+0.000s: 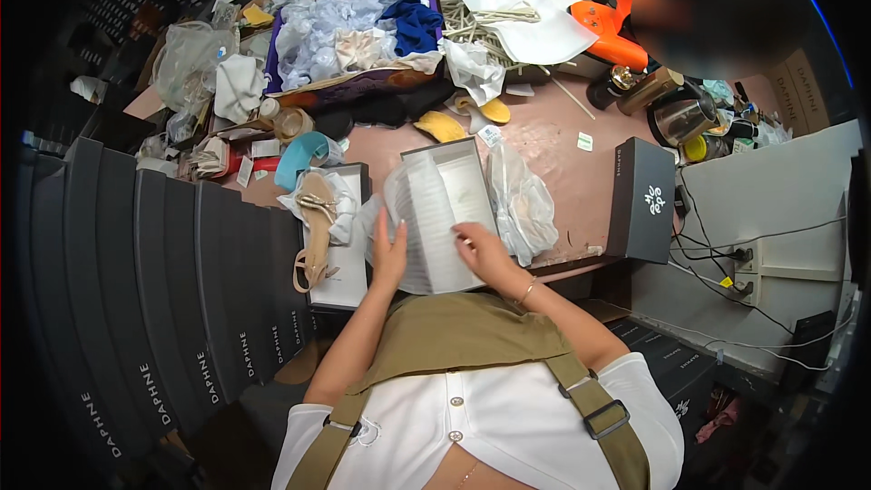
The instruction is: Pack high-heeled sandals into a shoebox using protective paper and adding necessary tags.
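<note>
Left hand (pixel 389 254) extended along white wrap (pixel 423 209), right hand (pixel 487 255) curled opposite

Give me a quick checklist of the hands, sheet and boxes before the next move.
1. Left hand at the translucent sheet: ok.
2. Right hand gripping the sheet: cannot tell; fingers curled at its right edge.
3. Middle box uncovered: not ok, the sheet hides its left part.
4. Sandal apart from the middle box: ok, at the left box.
5. Plastic-wrapped bundle outside the middle box: ok, on its right.
</note>
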The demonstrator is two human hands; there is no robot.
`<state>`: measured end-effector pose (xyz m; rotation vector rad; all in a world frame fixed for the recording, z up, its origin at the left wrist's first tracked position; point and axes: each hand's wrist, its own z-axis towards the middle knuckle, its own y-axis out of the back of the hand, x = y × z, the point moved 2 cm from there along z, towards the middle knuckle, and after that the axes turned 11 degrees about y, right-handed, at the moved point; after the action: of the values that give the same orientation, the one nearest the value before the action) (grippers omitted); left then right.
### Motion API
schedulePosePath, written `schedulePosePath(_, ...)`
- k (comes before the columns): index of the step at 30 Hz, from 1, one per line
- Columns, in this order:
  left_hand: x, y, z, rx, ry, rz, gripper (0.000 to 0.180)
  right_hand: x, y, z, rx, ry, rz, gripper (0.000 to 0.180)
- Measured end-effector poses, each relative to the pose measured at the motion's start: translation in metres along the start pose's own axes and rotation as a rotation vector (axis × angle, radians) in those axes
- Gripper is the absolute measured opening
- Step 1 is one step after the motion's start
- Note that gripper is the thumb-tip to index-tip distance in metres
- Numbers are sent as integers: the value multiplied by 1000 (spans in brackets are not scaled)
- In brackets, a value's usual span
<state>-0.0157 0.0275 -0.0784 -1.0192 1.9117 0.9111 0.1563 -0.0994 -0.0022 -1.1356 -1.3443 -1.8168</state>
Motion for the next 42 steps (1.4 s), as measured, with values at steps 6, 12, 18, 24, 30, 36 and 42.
schedulePosePath(6, 1, -24, 21, 18, 102, 775, 67, -73, -34, 12, 63, -64, -602, 60)
schedulePosePath(12, -18, 8, 3, -39, -281, 389, 62, -88, -22, 20, 158, 30, -559, 38)
schedulePosePath(18, -139, -28, -19, 151, -700, 987, 55, -73, -7, 57, 132, 116, -427, 11)
schedulePosePath(24, -111, -36, 20, 214, -550, 1296, 57, 7, 151, 88, -42, 269, -726, 17)
schedulePosePath(30, -112, -51, -1, 275, -486, 1292, 54, -60, 213, 63, 80, -95, -1202, 29)
schedulePosePath(36, -97, -33, -6, -75, -594, 884, 44, -3, 49, 96, 537, 444, -547, 66)
schedulePosePath(42, -111, 9, -28, 17, -387, 336, 18, -128, 10, 113, 303, 35, -290, 72)
